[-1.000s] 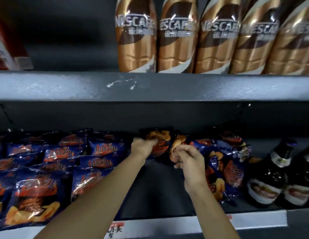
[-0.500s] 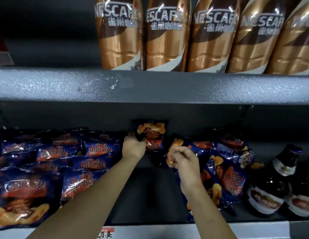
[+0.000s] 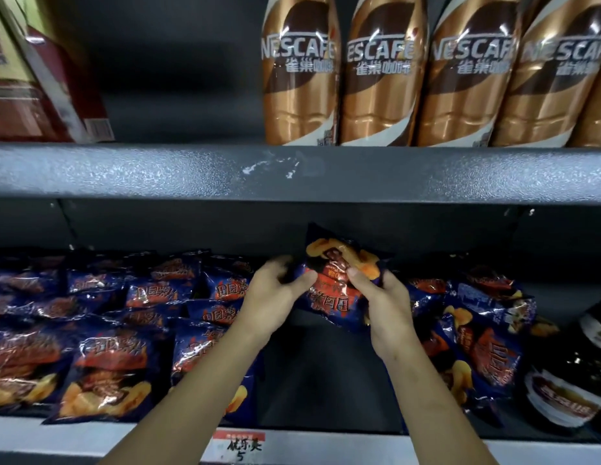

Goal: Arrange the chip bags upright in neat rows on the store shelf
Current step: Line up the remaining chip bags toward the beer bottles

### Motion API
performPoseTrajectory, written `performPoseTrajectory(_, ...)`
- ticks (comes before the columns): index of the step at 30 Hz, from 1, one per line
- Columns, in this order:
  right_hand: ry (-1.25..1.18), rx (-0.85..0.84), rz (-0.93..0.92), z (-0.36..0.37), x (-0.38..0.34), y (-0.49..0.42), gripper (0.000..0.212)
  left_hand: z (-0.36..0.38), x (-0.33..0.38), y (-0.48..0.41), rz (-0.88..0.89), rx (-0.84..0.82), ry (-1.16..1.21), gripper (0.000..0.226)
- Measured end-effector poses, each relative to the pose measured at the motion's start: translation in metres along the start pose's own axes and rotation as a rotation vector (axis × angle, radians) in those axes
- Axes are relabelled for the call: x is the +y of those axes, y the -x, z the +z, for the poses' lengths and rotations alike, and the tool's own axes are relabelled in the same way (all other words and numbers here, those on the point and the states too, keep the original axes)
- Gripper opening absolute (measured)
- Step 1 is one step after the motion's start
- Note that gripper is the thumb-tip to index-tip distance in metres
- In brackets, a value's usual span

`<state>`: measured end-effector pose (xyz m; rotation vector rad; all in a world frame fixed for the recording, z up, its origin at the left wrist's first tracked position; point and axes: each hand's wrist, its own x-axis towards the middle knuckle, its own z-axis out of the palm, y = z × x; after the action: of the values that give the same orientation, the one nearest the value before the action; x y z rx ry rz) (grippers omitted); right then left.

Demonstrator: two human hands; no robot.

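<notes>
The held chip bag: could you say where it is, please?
In the head view's centre, left hand and right hand grip the chip bag above the gap on the lower shelf.

Coffee bottles: five, far right; the last was cut off.
Chip bags: too many overlapped to count.
Dark bottles: two, near right.
Price tags: one.
Cartons: at least one, far left.

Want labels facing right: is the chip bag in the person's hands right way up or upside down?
Upside down: the chip bag, gripped by left hand and right hand, shows inverted lettering, chip picture on top.
</notes>
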<state>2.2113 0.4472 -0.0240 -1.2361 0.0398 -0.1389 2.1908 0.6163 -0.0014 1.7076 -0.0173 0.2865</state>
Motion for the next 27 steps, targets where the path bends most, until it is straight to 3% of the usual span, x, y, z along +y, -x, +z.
performPoseTrajectory(3,-0.317,0.060,0.057,0.002,0.005,0.003,0.028,0.009,-0.003,0.021,-0.093,0.231,0.250,0.058)
performPoseTrajectory(6,-0.415,-0.043,0.088,0.006,0.009,0.014,0.041,0.023,-0.004,0.039,-0.308,0.015,0.456,0.047)
performPoseTrajectory(8,-0.332,-0.127,0.088,0.006,0.011,0.022,0.037,0.022,-0.002,0.040,-0.289,-0.066,0.439,0.032)
performPoseTrajectory(11,-0.254,-0.127,0.067,0.001,0.011,0.024,0.048,0.007,0.003,0.027,-0.197,-0.020,0.291,0.020)
performPoseTrajectory(15,-0.107,-0.035,-0.044,-0.016,0.002,0.022,0.062,-0.024,0.014,0.008,-0.036,-0.010,-0.117,0.007)
performPoseTrajectory(19,0.249,-0.130,-0.141,-0.022,-0.006,0.020,0.041,-0.039,0.023,-0.004,0.045,-0.209,-0.540,0.032)
performPoseTrajectory(21,0.362,-0.157,-0.141,-0.020,-0.003,0.018,0.025,-0.034,0.024,-0.006,0.075,-0.254,-0.621,0.036)
performPoseTrajectory(23,0.435,-0.136,-0.151,-0.019,0.006,0.017,0.008,-0.029,0.023,-0.006,0.120,-0.245,-0.654,0.038)
performPoseTrajectory(27,0.464,0.024,-0.150,-0.015,0.021,0.005,0.012,-0.026,0.008,-0.016,0.177,-0.128,-0.654,0.053)
